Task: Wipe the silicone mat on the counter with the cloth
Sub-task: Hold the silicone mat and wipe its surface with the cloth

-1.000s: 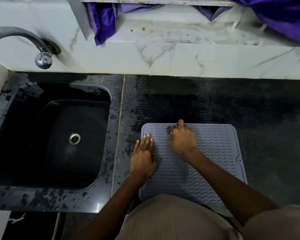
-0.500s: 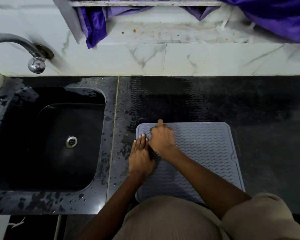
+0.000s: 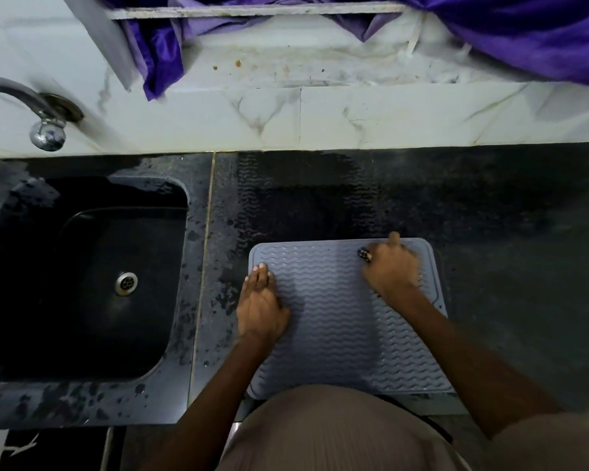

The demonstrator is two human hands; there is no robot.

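Note:
A grey silicone mat (image 3: 334, 317) with a wavy ribbed surface lies on the dark wet counter (image 3: 490, 232), close to the front edge. My left hand (image 3: 259, 307) rests flat on the mat's left edge with its fingers straight and together. My right hand (image 3: 391, 270) is at the mat's far right corner, curled over a cloth (image 3: 364, 254). Only a small dark checked bit of the cloth shows beside the fingers; the rest is hidden under the hand.
A black sink (image 3: 181, 198) with a metal drain sits to the left, its rim spotted with water. A chrome tap (image 3: 46, 130) juts from the marble wall. Purple fabric (image 3: 524, 35) hangs over the ledge behind the counter.
My right hand has swept with the cloth along the mat's far edge, from the left corner to the right corner. My left hand has stayed on the left edge.

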